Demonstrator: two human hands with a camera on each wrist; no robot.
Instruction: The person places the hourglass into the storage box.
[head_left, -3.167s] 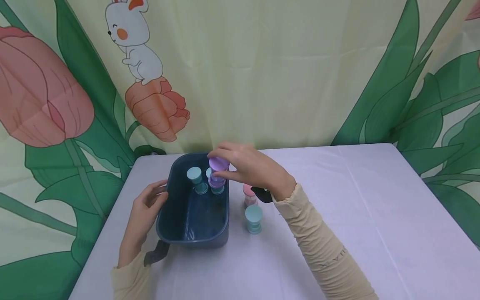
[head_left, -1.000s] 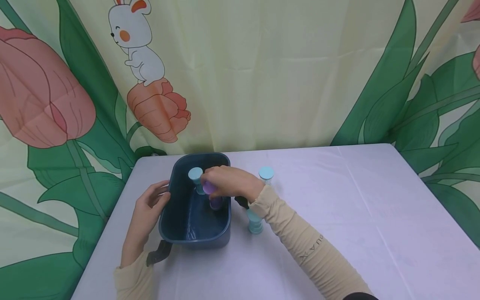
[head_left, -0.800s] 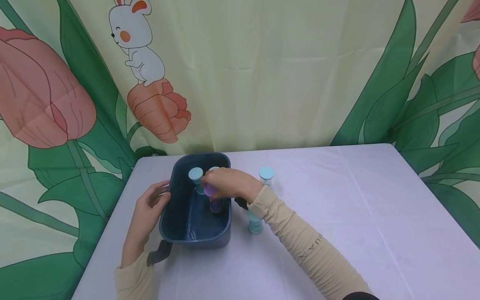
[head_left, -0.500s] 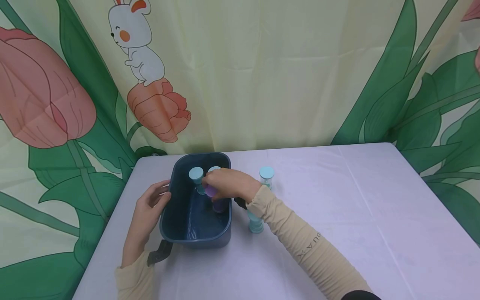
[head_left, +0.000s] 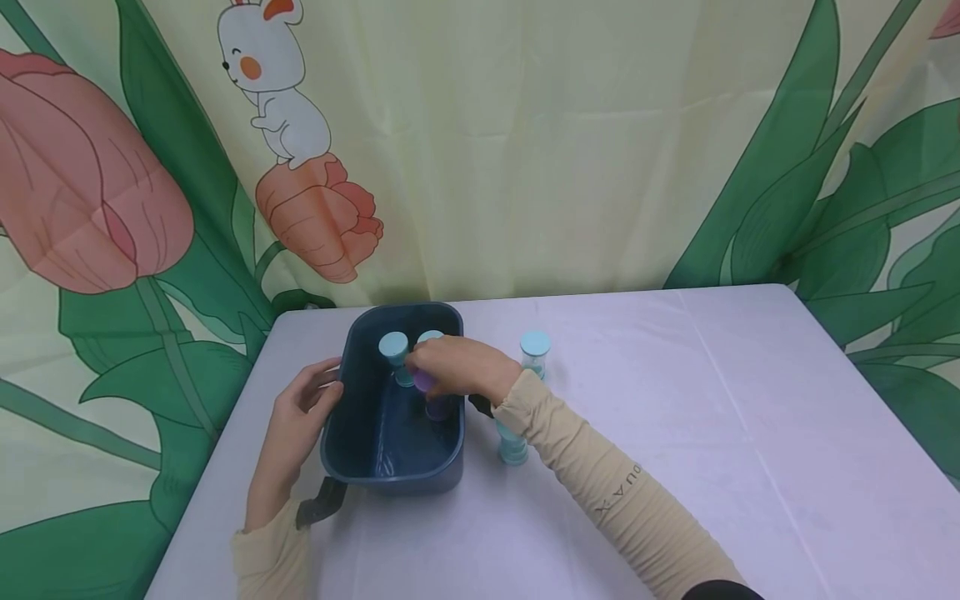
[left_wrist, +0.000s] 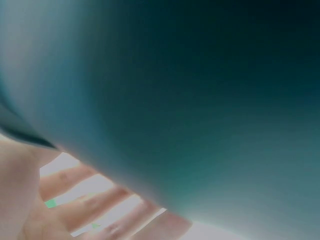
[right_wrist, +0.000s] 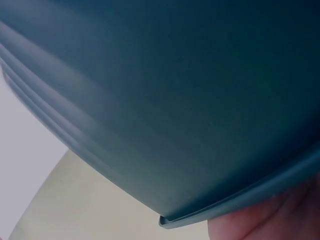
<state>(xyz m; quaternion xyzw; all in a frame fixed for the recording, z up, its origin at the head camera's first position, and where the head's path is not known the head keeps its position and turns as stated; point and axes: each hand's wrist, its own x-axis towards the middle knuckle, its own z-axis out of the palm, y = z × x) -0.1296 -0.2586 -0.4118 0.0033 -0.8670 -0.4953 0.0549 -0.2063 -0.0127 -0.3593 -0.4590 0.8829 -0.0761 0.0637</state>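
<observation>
Timer (head_left: 424, 382): purple, round-capped (partly hidden by the hand); pinched at the fingertips of the right hand (head_left: 465, 367), inside the bin (head_left: 356, 442); left hand (head_left: 300, 414), fingers loosely spread, rests against the bin's outer wall, timer to its right, apart.

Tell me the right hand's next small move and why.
Probably have the right hand release the purple container: it seems to sit low inside the blue bin, while the left hand touches the bin's side.
</observation>
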